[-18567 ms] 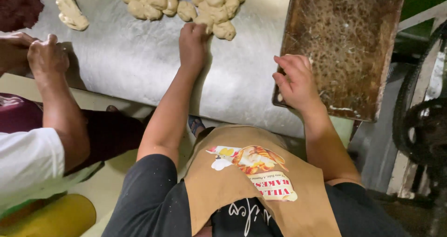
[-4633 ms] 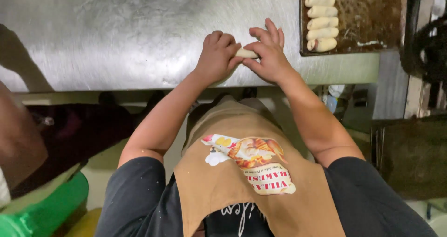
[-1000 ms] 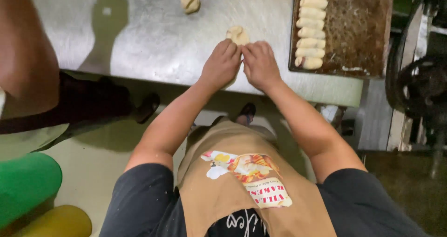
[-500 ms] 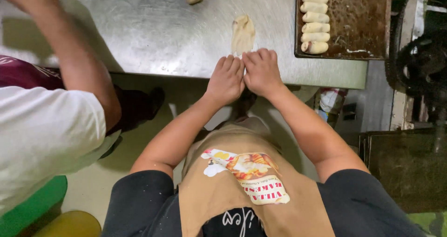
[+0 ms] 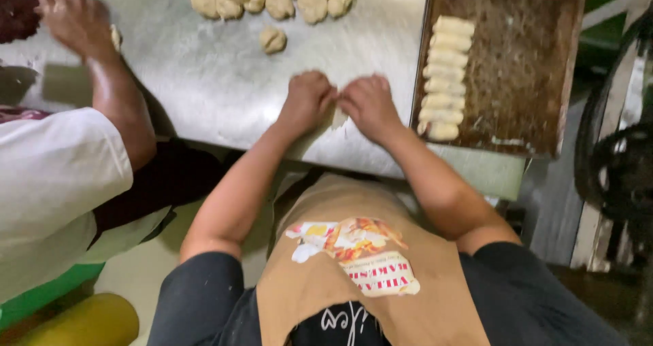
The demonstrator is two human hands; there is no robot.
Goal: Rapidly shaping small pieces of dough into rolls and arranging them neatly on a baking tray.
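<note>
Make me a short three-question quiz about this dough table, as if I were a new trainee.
1. True or false: the rolled dough pieces on the dark baking tray lie in a single column.
2. What lies between the left hand and the right hand? A) a knife B) a piece of dough C) a spoon
3. Which side of the metal table does the tray sit on?

Key: 1 true; 2 B; 3 the person's right.

Steel worktable (image 5: 204,94), pale floor (image 5: 143,278)
</note>
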